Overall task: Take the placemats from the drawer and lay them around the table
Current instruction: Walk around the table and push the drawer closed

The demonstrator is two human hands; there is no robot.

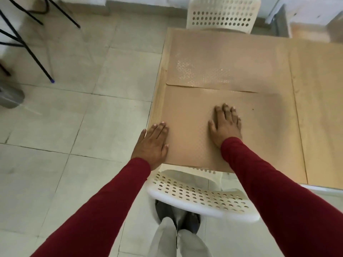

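Both the left hand [152, 143] and right hand [226, 125] lie flat, fingers straight, gripping nothing, on the near placemat [194, 127] at centre frame; best smooth outward, squaring it to the table [156, 108] edge.

The table [319, 101] runs off the right edge, so its far side goes unseen. The near chair [200, 197] is partly tucked under the table and crossed by both sleeves. The far chair [222, 14] is cut by the top edge. A grey object [10, 97] at the left edge is blurred and cropped, unidentifiable. Black metal legs [27, 45] leave the frame upper left.
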